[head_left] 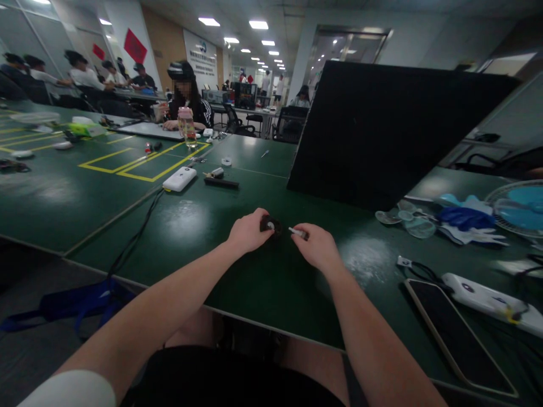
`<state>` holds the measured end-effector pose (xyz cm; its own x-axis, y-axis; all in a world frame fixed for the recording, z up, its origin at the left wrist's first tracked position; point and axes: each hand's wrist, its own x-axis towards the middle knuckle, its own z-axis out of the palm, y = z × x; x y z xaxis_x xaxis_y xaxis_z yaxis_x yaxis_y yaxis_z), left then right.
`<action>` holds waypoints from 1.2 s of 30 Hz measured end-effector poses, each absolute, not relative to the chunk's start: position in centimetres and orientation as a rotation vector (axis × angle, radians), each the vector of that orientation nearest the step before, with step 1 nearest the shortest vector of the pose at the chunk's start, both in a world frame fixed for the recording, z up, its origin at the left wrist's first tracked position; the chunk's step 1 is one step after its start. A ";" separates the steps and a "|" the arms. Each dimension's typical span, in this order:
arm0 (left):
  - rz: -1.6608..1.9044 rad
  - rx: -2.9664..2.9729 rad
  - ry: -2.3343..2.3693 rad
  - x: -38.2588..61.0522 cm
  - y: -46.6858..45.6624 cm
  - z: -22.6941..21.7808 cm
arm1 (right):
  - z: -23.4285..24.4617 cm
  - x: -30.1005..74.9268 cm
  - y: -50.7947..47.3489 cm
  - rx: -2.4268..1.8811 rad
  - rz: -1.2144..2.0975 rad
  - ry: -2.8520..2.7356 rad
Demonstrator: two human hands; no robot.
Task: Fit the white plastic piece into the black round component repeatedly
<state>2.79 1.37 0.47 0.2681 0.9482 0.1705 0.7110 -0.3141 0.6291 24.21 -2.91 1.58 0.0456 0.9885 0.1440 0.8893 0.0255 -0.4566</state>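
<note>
Over the green table (254, 271), my left hand (249, 230) is closed around a small dark part with a pale round centre (270, 225); its exact kind is too small to make out. My right hand (316, 244) pinches a small, light grey, narrow-tipped piece (298, 232), its tip pointing left toward the dark part. A short gap separates the two pieces. Beyond my left hand lie a black bar (221, 183) and a small silver cylinder (217, 172). My fingers partly cover both held pieces.
A large black panel (382, 135) leans at the back right. To the right are clear fan blades (409, 219), blue-and-white gloves (466, 220), a phone (458, 333) and a white power bank (487, 297). Another white power bank (180, 178) trails a cable left. A person (186, 102) sits opposite, near a bottle (186, 127).
</note>
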 end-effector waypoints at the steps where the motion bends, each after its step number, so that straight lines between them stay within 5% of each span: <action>1: 0.740 2.115 1.497 2.8 1.4 0.5 | 1.7 23.9 -3.0 -1.871 0.297 -1.870; 25: 0.844 1.983 1.178 3.4 1.2 -0.5 | 1.1 22.4 -3.2 -1.486 0.370 -1.841; 36: 0.917 1.854 1.037 3.5 1.5 -0.8 | 0.6 23.3 -2.4 -1.338 0.789 -1.540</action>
<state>3.46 1.50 -0.81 0.3998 0.8941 0.2018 0.3105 -0.3393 0.8880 23.25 -2.38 0.57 0.0128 0.9740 0.2261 0.3854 0.2039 -0.8999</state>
